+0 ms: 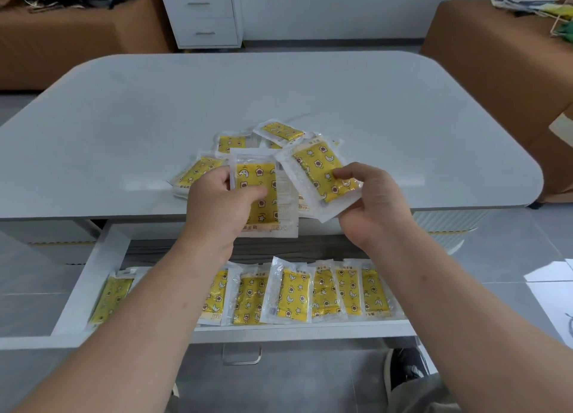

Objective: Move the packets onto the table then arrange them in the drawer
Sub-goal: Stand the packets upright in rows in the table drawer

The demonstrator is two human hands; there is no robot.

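Two bare forearms reach out over an open drawer, each hand holding one yellow packet above the table's near edge.
The left hand grips an upright packet by its left side, with the thumb curled across the front and the fingers behind. The right hand pinches a tilted packet at its lower right corner, thumb on top and fingers underneath. The tilted packet overlaps the upright one's right edge. Just behind them, a loose pile of packets lies on the table near the middle of its near edge. The drawer is pulled out below that edge, and a row of packets lies overlapping along its front edge, running from the left corner towards the right. A dark shoe shows on the floor below the drawer's right front corner.
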